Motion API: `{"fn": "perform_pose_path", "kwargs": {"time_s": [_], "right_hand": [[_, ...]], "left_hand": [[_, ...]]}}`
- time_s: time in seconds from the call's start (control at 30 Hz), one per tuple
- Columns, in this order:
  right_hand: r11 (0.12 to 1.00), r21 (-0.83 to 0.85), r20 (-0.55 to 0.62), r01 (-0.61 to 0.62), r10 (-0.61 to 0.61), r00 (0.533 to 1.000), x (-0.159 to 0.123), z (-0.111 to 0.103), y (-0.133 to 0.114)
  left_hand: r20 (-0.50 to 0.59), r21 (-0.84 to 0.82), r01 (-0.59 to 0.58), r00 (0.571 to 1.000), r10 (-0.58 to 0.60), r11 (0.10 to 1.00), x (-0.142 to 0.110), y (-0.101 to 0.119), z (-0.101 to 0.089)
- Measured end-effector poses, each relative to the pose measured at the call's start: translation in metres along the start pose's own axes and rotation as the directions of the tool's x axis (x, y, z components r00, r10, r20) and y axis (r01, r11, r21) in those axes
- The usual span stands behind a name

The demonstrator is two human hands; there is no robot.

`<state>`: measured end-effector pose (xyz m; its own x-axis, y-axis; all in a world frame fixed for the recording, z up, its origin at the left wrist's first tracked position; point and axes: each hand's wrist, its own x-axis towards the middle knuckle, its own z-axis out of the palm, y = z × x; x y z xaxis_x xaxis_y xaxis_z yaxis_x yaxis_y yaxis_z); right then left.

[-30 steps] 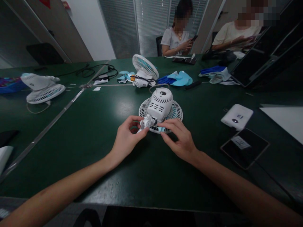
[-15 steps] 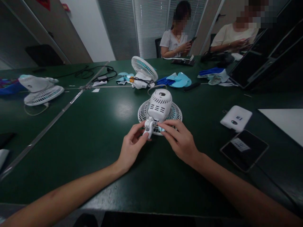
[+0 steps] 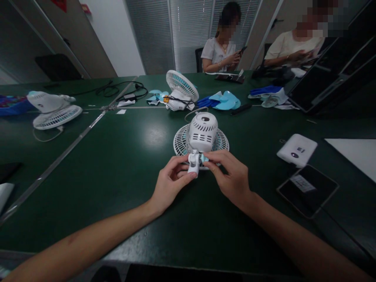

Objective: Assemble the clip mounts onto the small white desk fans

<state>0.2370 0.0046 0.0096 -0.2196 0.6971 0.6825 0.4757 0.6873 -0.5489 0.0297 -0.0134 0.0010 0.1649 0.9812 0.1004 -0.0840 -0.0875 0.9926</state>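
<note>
- The left hand [image 3: 172,183] pinched the white bracket [image 3: 193,160] at the near edge of the fan [image 3: 203,131], which lay grille-down.
- The right hand [image 3: 231,173] pinched the blue knob [image 3: 203,158] at the bracket's right side.

Left hand [image 3: 168,185] holds a white bracket [image 3: 193,166], right hand [image 3: 233,174] a blue knob [image 3: 203,158] — face-down fan [image 3: 203,131] beyond.

Bare forearms [image 3: 117,226] angled inward, left hand [image 3: 172,181] pinching, right hand [image 3: 231,171] pinching near it

Digits [image 3: 301,149], apparently 12, on white box [image 3: 293,145], label [image 3: 302,183] on black slab [image 3: 311,199] unreadable
</note>
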Motion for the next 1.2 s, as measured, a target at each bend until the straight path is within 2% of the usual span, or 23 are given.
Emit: {"fn": "perform_pose_path", "kwargs": {"time_s": [0.07, 0.13, 0.27, 0.43, 0.53, 0.67, 0.87, 1.07, 1.2], "right_hand": [[0.996, -0.018, 0.025, 0.082, -0.081, 0.996, 0.000, -0.001, 0.002], [0.995, -0.022, 0.057, 0.102, -0.100, 0.993, -0.001, -0.002, 0.004], [0.999, -0.018, 0.109, -0.031, 0.032, 0.994, -0.001, 0.000, 0.001], [0.992, -0.060, 0.063, -0.110, 0.114, 0.992, 0.002, 0.004, -0.003], [0.978, -0.139, 0.068, -0.158, 0.169, 0.983, 0.005, 0.005, -0.003], [0.970, -0.197, 0.121, -0.143, 0.169, 0.978, 0.005, 0.000, -0.002], [0.994, -0.107, 0.189, -0.036, 0.056, 0.980, -0.005, -0.009, -0.001], [0.984, -0.110, 0.105, -0.140, 0.152, 0.983, 0.003, 0.000, -0.003], [0.978, -0.129, 0.120, -0.166, 0.181, 0.976, 0.004, 0.001, -0.005]], "left_hand": [[-0.003, -0.011, 0.003, 1.000, -0.003, 1.000, 0.000, 0.001, 0.000], [-0.001, -0.030, 0.007, 1.000, -0.007, 1.000, -0.001, 0.001, 0.000], [0.010, -0.058, 0.007, 1.000, -0.007, 0.998, -0.004, 0.002, 0.003], [0.063, -0.145, 0.092, 0.995, -0.084, 0.985, -0.006, 0.000, 0.006], [0.078, -0.155, 0.098, 0.993, -0.087, 0.983, -0.006, -0.002, 0.007], [0.063, -0.151, 0.084, 0.995, -0.075, 0.985, -0.006, 0.000, 0.007], [0.052, -0.141, 0.074, 0.996, -0.067, 0.987, -0.007, -0.001, 0.006], [0.065, -0.109, 0.041, 0.997, -0.035, 0.993, -0.007, -0.001, 0.007], [0.061, -0.088, 0.016, 0.998, -0.010, 0.996, -0.007, -0.001, 0.008]]}}
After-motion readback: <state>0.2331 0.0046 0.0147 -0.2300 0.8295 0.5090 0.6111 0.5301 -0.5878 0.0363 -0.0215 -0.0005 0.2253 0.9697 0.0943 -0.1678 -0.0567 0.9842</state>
